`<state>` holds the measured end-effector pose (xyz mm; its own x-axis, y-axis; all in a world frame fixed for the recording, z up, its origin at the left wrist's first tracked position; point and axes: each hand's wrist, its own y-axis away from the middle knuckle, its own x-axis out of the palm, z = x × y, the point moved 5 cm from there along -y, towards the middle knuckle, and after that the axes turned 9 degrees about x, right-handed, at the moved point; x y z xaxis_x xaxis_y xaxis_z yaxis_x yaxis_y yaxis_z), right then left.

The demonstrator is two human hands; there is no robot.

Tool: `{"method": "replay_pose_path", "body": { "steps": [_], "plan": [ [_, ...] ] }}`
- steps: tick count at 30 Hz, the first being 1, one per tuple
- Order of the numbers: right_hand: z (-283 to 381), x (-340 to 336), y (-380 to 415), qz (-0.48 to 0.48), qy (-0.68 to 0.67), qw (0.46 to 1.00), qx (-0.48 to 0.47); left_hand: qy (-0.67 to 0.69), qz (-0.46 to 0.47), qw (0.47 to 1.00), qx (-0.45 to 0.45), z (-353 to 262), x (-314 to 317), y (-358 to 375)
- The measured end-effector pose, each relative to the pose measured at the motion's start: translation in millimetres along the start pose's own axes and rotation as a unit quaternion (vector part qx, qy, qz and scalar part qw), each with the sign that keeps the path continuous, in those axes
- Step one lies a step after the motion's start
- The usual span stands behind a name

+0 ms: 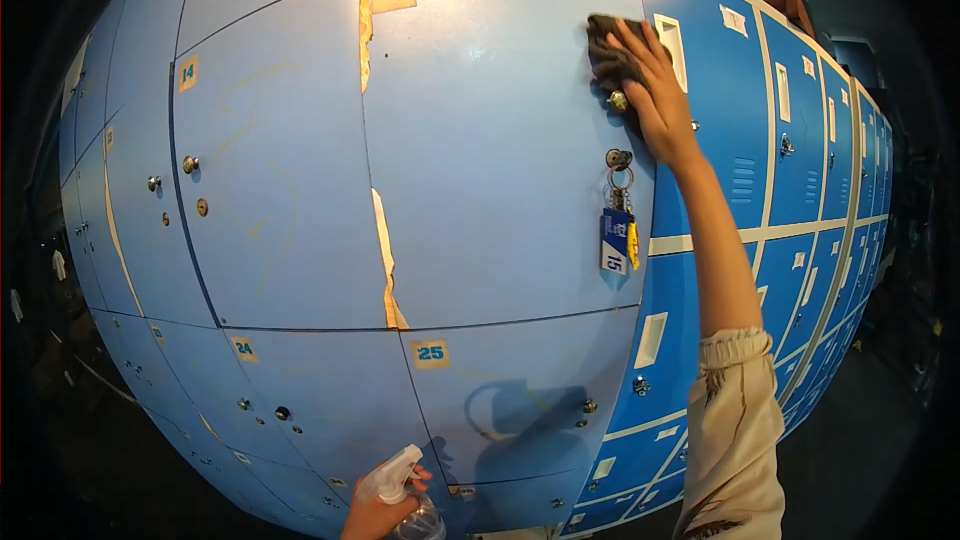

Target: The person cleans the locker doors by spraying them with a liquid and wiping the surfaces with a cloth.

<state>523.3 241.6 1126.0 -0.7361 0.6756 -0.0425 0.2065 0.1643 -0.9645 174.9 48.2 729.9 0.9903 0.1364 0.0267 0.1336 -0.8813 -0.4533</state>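
Note:
My right hand [655, 95] presses a dark cloth [610, 50] flat against the upper right edge of the pale blue locker door [490, 150] marked 15. Its fingers lie stretched over the cloth, just above and beside the round door knob [619, 101]. Below the knob, a bunch of keys [615, 240] with a blue tag hangs from the lock. Low in the view, my left hand [372, 517] is wrapped round the neck of a clear spray bottle [402, 470] with a white trigger head. The bottle's lower part is cut off by the frame.
More pale blue locker doors [270, 180] with small knobs and locks spread to the left and below. Darker blue lockers [715, 120] with white frames stand on the right. Peeling tape [383, 250] runs along the left edge of door 15.

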Motion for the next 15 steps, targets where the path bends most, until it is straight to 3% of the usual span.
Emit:
{"method": "replay_pose_path", "body": {
  "steps": [5,15],
  "plan": [
    [1,-6,51,-0.034,-0.111,0.99,0.078,0.021,-0.01,1.0,-0.016,0,20,4],
    [25,-15,138,-0.003,-0.073,0.997,0.036,0.028,0.021,0.999,-0.023,-1,61,13]
  ]
}}
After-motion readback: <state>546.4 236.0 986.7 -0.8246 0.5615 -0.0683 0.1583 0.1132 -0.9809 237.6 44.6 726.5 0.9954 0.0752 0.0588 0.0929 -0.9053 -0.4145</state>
